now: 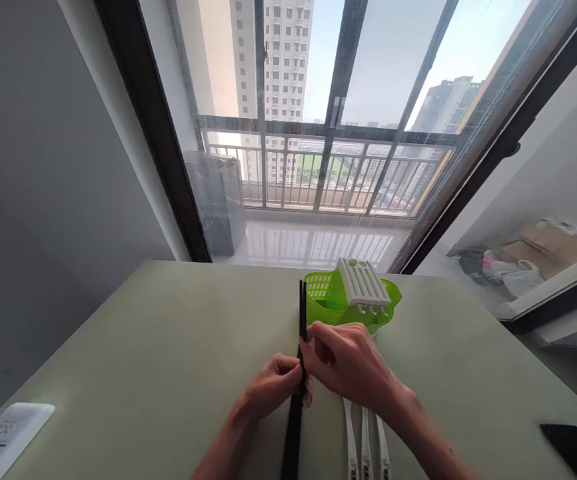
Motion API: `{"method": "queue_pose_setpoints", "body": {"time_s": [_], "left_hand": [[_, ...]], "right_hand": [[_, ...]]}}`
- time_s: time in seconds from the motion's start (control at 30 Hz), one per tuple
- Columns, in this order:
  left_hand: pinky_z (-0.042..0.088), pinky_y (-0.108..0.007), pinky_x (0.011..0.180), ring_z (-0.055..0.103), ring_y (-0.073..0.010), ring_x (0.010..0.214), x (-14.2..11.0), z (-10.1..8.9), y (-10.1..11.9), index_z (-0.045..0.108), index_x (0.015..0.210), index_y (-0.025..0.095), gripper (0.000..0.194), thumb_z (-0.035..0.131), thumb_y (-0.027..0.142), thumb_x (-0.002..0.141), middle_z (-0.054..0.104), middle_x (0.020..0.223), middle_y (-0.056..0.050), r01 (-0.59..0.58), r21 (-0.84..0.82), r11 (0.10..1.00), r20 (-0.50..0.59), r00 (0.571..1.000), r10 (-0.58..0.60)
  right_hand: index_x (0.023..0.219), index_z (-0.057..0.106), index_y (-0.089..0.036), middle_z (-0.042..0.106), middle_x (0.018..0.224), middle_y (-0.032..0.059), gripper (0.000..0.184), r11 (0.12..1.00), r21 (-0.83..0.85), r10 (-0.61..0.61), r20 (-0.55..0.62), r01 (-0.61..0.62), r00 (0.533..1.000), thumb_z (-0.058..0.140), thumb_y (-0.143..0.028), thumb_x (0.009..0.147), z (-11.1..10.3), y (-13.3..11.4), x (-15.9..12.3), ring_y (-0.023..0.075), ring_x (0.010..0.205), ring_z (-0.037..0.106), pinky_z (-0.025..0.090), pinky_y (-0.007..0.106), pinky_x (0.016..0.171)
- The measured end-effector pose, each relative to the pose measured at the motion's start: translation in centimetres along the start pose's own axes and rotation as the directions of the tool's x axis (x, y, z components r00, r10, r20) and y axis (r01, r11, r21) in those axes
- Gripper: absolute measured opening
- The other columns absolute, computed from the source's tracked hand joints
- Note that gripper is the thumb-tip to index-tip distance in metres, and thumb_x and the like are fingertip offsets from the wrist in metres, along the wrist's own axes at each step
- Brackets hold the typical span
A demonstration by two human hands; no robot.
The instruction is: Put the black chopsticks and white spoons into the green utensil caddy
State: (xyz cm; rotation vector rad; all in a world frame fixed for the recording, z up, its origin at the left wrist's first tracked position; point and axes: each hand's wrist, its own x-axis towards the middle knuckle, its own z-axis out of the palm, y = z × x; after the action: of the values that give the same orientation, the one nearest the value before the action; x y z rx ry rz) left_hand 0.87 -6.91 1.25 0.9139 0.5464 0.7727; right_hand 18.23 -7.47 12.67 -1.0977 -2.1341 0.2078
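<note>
A pair of thin black chopsticks (302,303) stands in front of me, tips pointing away, with a narrow gap between them. My left hand (274,388) is closed around their lower part. Higher up, my right hand (346,359) pinches them between thumb and fingers. Below my left hand runs a wider black strip (292,440); I cannot tell whether it is more chopsticks or something apart. Several white handles (366,443) with small printed marks lie under my right forearm, their far ends hidden. Just beyond my right hand is a green basket (318,312).
On the basket rests a white slotted rack (363,283) with hooks. A white power strip or similar slab (11,437) lies at the table's left, a black flat object (574,450) at the right. Beyond the pale table (193,327) are glass doors and a balcony.
</note>
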Motion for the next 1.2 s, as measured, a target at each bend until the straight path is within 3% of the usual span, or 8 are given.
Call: {"method": "queue_pose_setpoints", "body": {"time_s": [0.1,0.23,0.3,0.4,0.5,0.6,0.8,1.2], "left_hand": [[0.044,-0.028,0.060,0.055,-0.0151,0.058,0.1,0.2,0.2,0.074,0.070,0.011,0.054,0.081,0.064,0.077,0.063,0.065,-0.007,-0.052,-0.002,0.999,-0.051,0.997,0.052],[0.051,-0.029,0.073,0.062,-0.0160,0.070,0.1,1.1,0.3,0.078,0.078,0.010,0.049,0.078,0.059,0.084,0.072,0.079,-0.009,-0.182,0.103,0.978,-0.157,0.968,0.197],[0.054,-0.031,0.078,0.067,-0.0183,0.075,0.0,1.5,0.1,0.082,0.086,0.012,0.043,0.075,0.054,0.089,0.076,0.085,-0.010,-0.256,0.213,0.943,-0.237,0.923,0.304],[0.058,-0.034,0.085,0.073,-0.0218,0.085,-0.1,1.5,-0.3,0.085,0.096,0.017,0.030,0.073,0.045,0.093,0.080,0.093,-0.008,-0.319,0.426,0.847,-0.353,0.803,0.480],[0.059,-0.033,0.088,0.075,-0.0222,0.090,-0.2,1.1,-0.8,0.085,0.103,0.023,0.023,0.070,0.038,0.096,0.082,0.099,-0.006,-0.290,0.620,0.729,-0.351,0.728,0.588],[0.059,-0.030,0.085,0.076,-0.0204,0.088,-0.1,0.8,-1.3,0.083,0.108,0.024,0.021,0.068,0.034,0.098,0.082,0.101,-0.004,-0.259,0.724,0.639,-0.301,0.715,0.631],[0.057,-0.026,0.079,0.074,-0.0178,0.081,0.1,0.8,-1.7,0.082,0.106,0.023,0.021,0.064,0.031,0.101,0.081,0.093,-0.002,-0.230,0.817,0.529,-0.212,0.734,0.646],[0.058,-0.026,0.084,0.076,-0.0181,0.088,0.5,0.6,-1.3,0.079,0.105,0.022,0.017,0.064,0.026,0.100,0.081,0.099,-0.003,-0.228,0.857,0.461,-0.155,0.741,0.653]], "right_hand": [[0.085,0.056,-0.022,0.052,0.056,-0.0098,0.022,0.998,0.031,0.062,0.030,-0.063,0.998,0.053,-0.033,0.103,-0.5,0.1,0.9,0.0070,0.048,0.042,0.030,0.022,0.056],[0.075,0.047,-0.023,0.051,0.059,-0.0067,0.035,0.999,0.010,0.053,0.021,-0.053,0.998,0.047,-0.037,0.108,-0.8,0.1,1.8,0.0093,0.050,0.040,0.030,0.025,0.055],[0.074,0.046,-0.024,0.053,0.062,-0.0050,0.037,0.999,0.008,0.051,0.015,-0.052,0.999,0.046,-0.036,0.108,-0.9,0.1,1.8,0.0104,0.052,0.042,0.031,0.027,0.055],[0.084,0.053,-0.023,0.062,0.072,-0.0027,0.029,0.996,0.052,0.067,0.040,-0.069,0.997,0.047,-0.035,0.109,-0.8,0.4,1.5,0.0114,0.058,0.053,0.036,0.026,0.058],[0.096,0.058,-0.023,0.066,0.079,-0.0022,0.020,0.993,0.094,0.065,0.067,-0.071,0.996,0.048,-0.035,0.109,-0.8,0.7,1.0,0.0116,0.063,0.059,0.040,0.026,0.062],[0.096,0.056,-0.023,0.065,0.078,-0.0023,0.020,0.995,0.081,0.049,0.081,-0.056,0.995,0.048,-0.034,0.109,-0.7,0.9,0.8,0.0119,0.062,0.058,0.039,0.027,0.062],[0.083,0.043,-0.024,0.056,0.075,-0.0039,0.028,0.998,0.055,-0.047,0.187,0.037,0.981,0.043,-0.031,0.110,-0.5,0.8,1.4,0.0120,0.061,0.046,0.033,0.028,0.061],[0.083,0.040,-0.025,0.057,0.074,-0.0048,0.029,0.991,0.124,0.032,0.203,-0.058,0.979,0.043,-0.035,0.110,-0.6,2.1,1.7,0.0124,0.060,0.047,0.030,0.028,0.060]]}}
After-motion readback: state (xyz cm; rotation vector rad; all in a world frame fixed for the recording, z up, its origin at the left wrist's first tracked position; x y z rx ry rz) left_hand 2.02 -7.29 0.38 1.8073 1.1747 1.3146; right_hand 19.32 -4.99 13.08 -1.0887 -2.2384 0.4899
